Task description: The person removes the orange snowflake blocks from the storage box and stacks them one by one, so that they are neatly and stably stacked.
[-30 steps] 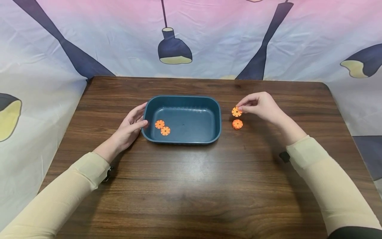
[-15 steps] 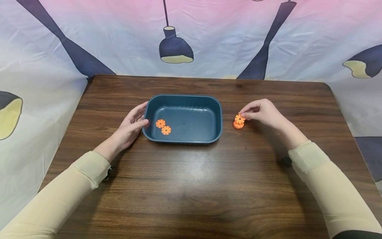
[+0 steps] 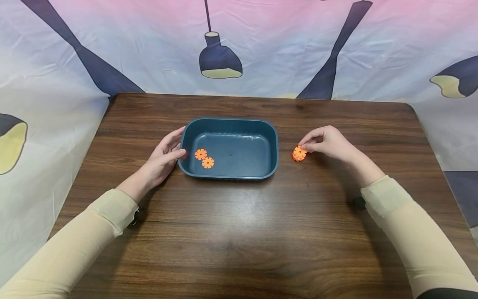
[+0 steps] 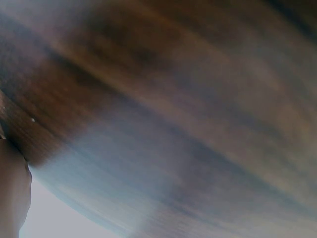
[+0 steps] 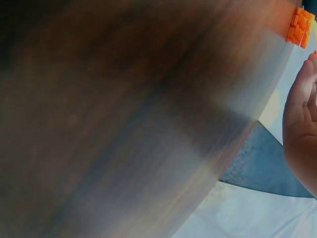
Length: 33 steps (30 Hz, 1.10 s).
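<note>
In the head view, a dark blue plastic bin point(image 3: 239, 155) stands on the table with two orange notched discs point(image 3: 208, 162) inside, at its left end. My left hand point(image 3: 159, 160) grips the bin's left end, thumb at the rim and fingers along the outer wall. To the right of the bin, my right hand point(image 3: 328, 143) pinches another orange disc point(image 3: 300, 151) between thumb and fingertips. That disc overlaps a small stack of like discs below it, mostly hidden from above. The right wrist view shows the stack point(image 5: 299, 28) from the side, just beyond the fingertips.
The brown wood-grain table point(image 3: 239, 232) carries the bin and the stack. A printed cloth point(image 3: 269, 54) with lamp shapes hangs along the table's back edge and sides. The left wrist view holds mostly blurred tabletop.
My right hand has moved the pinched disc toward me and down, from behind the stack to over it. The left hand keeps its grip on the bin.
</note>
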Available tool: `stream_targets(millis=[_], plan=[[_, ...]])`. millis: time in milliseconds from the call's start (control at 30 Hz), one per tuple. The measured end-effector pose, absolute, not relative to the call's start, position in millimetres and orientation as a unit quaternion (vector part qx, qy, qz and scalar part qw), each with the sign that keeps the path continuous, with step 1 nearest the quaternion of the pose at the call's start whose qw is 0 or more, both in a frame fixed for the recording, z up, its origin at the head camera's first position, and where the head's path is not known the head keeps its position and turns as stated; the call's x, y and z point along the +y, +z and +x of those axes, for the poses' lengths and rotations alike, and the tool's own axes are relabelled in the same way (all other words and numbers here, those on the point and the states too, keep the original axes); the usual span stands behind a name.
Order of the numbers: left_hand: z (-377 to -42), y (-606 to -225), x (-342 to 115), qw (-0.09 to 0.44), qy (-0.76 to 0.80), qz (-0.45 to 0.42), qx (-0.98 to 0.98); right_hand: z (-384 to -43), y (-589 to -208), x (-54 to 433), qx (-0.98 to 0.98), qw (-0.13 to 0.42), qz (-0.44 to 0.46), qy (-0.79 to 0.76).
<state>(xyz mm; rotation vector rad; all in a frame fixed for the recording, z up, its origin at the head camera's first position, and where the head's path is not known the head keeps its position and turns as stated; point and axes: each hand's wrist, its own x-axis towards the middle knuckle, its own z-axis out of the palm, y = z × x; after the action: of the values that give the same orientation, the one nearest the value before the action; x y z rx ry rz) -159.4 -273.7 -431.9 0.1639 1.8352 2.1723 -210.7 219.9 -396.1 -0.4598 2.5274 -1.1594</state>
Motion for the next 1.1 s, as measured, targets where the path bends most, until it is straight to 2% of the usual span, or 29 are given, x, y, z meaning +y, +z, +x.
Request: stream_targets(millis=[1100], plan=[[-159.3, -431.9, -274.2, 0.145, 0.756, 0.059, 0.636, -213.2, -403.7, 218.4, 0.900, 0.167, -0.163, -0.369]])
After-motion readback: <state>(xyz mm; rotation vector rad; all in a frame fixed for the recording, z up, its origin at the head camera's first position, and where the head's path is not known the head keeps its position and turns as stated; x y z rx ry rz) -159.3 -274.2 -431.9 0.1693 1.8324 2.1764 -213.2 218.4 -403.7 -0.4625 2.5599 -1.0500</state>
